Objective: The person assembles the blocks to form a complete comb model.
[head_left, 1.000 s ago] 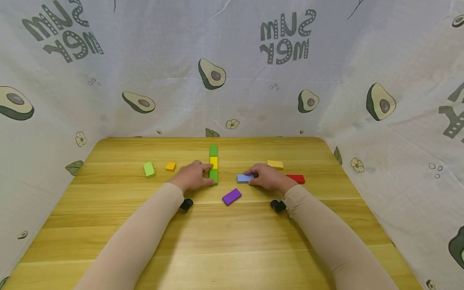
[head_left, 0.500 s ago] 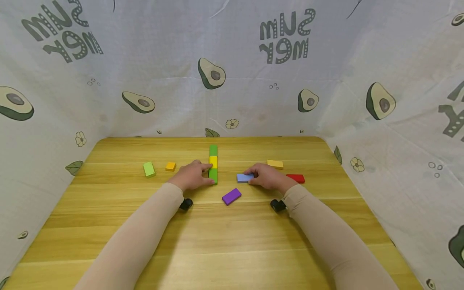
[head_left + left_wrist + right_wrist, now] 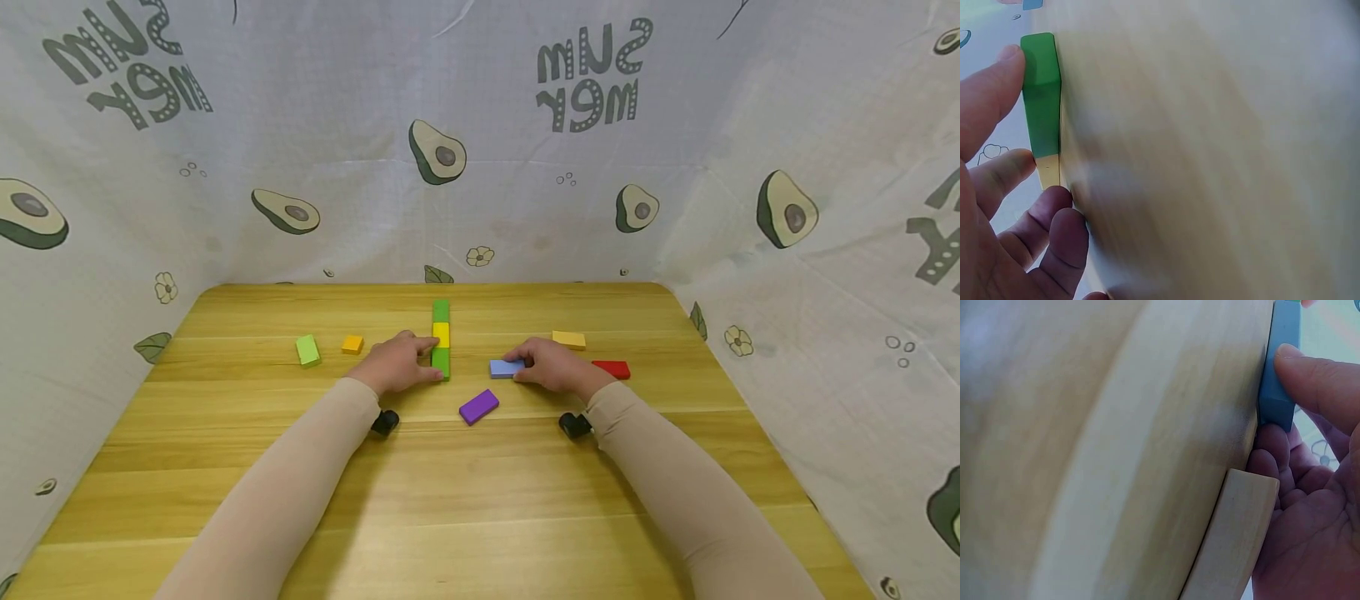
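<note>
A column of blocks, green (image 3: 441,312), yellow (image 3: 442,333) and green (image 3: 442,363), lies on the wooden table. My left hand (image 3: 395,364) is at its left side. In the left wrist view, my thumb touches the near green block (image 3: 1041,112) and my forefinger reaches the joint with the yellow block (image 3: 1050,172). To the right, my right hand (image 3: 553,365) pinches a blue block (image 3: 502,369) lying flat. The right wrist view has my thumb against the blue block (image 3: 1280,394); the fingers opposite are partly hidden. A purple block (image 3: 479,407) lies slantwise between my forearms.
Left of my left hand lie a light green block (image 3: 307,351) and a small orange block (image 3: 352,345). A pale yellow block (image 3: 568,340) and a red block (image 3: 613,370) lie by my right hand. A printed cloth (image 3: 510,183) hangs behind the table (image 3: 480,517).
</note>
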A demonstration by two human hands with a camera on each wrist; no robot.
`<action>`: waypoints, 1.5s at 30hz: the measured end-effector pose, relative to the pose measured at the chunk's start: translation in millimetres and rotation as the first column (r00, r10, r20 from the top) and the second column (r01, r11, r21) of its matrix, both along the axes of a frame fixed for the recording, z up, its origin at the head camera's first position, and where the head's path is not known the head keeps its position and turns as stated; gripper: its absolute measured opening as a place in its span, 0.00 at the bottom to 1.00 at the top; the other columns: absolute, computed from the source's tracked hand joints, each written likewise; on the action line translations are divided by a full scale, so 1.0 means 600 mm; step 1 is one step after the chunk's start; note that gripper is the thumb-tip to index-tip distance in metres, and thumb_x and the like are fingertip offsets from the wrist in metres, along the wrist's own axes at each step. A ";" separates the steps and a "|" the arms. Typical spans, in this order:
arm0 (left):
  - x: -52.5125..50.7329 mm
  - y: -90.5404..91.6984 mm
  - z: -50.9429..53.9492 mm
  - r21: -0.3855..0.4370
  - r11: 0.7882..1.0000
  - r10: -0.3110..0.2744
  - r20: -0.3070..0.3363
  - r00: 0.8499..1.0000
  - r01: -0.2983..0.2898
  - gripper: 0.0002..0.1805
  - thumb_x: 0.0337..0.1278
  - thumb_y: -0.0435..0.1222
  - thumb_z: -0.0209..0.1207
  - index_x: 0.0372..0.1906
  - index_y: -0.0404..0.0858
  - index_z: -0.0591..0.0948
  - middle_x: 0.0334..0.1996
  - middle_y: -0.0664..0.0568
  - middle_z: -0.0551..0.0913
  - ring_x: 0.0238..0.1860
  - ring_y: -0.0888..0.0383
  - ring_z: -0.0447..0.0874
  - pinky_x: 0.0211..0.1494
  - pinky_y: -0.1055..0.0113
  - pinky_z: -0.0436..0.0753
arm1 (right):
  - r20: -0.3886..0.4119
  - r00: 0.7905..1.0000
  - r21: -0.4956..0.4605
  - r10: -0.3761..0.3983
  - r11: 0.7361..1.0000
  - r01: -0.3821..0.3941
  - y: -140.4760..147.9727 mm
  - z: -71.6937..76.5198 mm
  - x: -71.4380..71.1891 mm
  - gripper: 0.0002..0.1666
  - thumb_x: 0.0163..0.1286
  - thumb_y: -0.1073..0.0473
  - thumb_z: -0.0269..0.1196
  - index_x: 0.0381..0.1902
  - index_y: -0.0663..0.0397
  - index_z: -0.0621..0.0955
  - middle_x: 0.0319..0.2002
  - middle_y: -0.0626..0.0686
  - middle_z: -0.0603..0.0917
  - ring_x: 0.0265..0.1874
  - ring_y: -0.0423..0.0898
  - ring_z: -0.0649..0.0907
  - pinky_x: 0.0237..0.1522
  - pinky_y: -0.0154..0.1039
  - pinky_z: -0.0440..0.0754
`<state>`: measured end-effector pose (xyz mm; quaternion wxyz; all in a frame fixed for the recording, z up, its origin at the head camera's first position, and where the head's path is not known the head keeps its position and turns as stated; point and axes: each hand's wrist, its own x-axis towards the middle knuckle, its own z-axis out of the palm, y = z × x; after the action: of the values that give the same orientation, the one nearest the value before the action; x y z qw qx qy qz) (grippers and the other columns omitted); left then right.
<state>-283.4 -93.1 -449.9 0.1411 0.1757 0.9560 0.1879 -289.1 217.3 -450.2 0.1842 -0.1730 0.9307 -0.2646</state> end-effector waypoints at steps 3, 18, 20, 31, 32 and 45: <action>0.001 -0.002 0.000 0.015 1.000 0.002 0.003 1.000 -0.002 0.43 0.67 0.59 0.66 0.81 0.50 0.67 0.67 0.41 0.76 0.61 0.44 0.82 0.69 0.40 0.76 | 0.000 1.000 0.003 -0.001 1.000 0.001 0.000 0.000 0.000 0.21 0.75 0.60 0.67 0.65 0.54 0.85 0.61 0.57 0.83 0.57 0.50 0.81 0.68 0.53 0.78; -0.001 -0.006 -0.008 0.055 0.998 -0.007 0.016 1.000 0.006 0.40 0.62 0.53 0.72 0.78 0.56 0.73 0.64 0.44 0.77 0.61 0.47 0.81 0.68 0.45 0.78 | 0.008 1.000 -0.007 -0.002 1.000 0.002 0.001 0.000 0.000 0.21 0.75 0.60 0.67 0.64 0.54 0.85 0.62 0.57 0.83 0.57 0.50 0.81 0.68 0.54 0.78; -0.001 -0.006 -0.008 0.056 0.998 -0.004 0.018 1.000 0.003 0.39 0.62 0.53 0.72 0.78 0.56 0.73 0.64 0.44 0.77 0.60 0.48 0.81 0.68 0.46 0.78 | 0.009 1.000 -0.009 -0.002 1.000 0.002 0.001 0.001 0.000 0.21 0.75 0.60 0.67 0.64 0.54 0.85 0.62 0.57 0.83 0.58 0.51 0.81 0.69 0.54 0.78; -0.001 -0.003 -0.009 0.040 0.999 -0.013 0.007 1.000 0.013 0.38 0.62 0.54 0.71 0.77 0.58 0.74 0.63 0.45 0.77 0.58 0.49 0.81 0.67 0.47 0.72 | -0.005 1.000 -0.008 0.002 1.000 -0.002 0.002 -0.004 0.000 0.21 0.75 0.60 0.67 0.64 0.55 0.85 0.61 0.57 0.84 0.57 0.51 0.81 0.68 0.54 0.78; -0.001 -0.002 -0.009 0.040 0.999 -0.013 0.007 1.000 0.013 0.38 0.62 0.54 0.71 0.77 0.58 0.74 0.63 0.45 0.77 0.58 0.49 0.81 0.67 0.47 0.72 | -0.006 1.000 -0.008 0.003 1.000 -0.003 0.002 -0.004 -0.001 0.21 0.75 0.60 0.68 0.64 0.55 0.85 0.61 0.57 0.84 0.57 0.50 0.81 0.68 0.53 0.79; -0.003 -0.068 0.009 0.079 0.995 0.071 -0.144 0.987 -0.060 0.37 0.67 0.47 0.69 0.77 0.43 0.73 0.70 0.38 0.76 0.71 0.35 0.73 0.75 0.38 0.71 | 0.003 1.000 0.012 0.000 1.000 0.000 0.000 0.000 0.002 0.22 0.76 0.59 0.67 0.65 0.54 0.84 0.63 0.57 0.83 0.60 0.51 0.81 0.69 0.54 0.78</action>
<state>-285.4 -133.9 -444.7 0.0575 0.1625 0.9614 0.2143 -288.1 217.3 -450.4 0.1864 -0.1714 0.9321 -0.2591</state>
